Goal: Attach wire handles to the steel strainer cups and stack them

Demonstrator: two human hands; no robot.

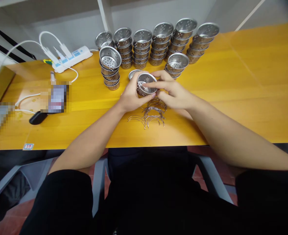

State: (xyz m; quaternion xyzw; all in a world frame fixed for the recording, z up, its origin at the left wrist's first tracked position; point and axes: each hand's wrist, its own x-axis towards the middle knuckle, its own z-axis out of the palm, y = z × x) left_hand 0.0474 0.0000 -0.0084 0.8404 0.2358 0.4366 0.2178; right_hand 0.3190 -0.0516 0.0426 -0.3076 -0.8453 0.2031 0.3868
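My left hand (131, 95) is wrapped round the left side of a perforated metal cup (147, 84), its open mouth tilted up towards me. My right hand (170, 90) is at the cup's right side, with the index finger reaching inside over the rim and the other fingers bent near the wall. Whether those fingers pinch a wire is too small to tell. Below the cup, a pile of thin curved wires (155, 112) lies on the yellow table (244, 98). Another metal cup (132, 74) sits partly hidden behind my left hand.
Several stacks of perforated cups (140, 49) line the back, with nearer stacks at the left (110, 70) and right (176, 64). A white power strip (72, 58) with cables, a phone (57, 98) and a black object (38, 118) lie to the left.
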